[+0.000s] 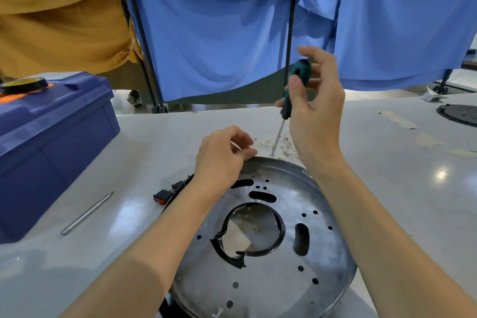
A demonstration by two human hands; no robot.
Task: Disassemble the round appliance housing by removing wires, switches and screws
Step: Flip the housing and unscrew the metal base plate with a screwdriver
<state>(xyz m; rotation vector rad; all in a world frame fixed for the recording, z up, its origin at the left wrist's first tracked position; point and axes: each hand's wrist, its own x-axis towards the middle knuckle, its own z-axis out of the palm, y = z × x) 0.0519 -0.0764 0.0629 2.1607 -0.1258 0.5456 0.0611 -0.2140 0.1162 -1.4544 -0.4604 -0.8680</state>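
Note:
The round metal housing [278,279] lies flat on the table in front of me, with slots, small holes and a black ring [254,253] round its centre opening. My left hand [222,160] rests at its far rim, fingers curled and pinching something small and pale that I cannot make out. My right hand [313,106] is raised above the far rim and grips a screwdriver with a green and black handle [296,85], tip pointing down at a scatter of small brass screws and terminals [280,146] on the table. Black rocker switches [167,192] lie left of the housing.
A blue toolbox [49,142] stands at the left with a roll of black tape [23,84] on its lid. A loose steel screwdriver shaft [86,213] lies in front of it. A black round plate [459,114] sits far right. Blue and mustard curtains hang behind the table.

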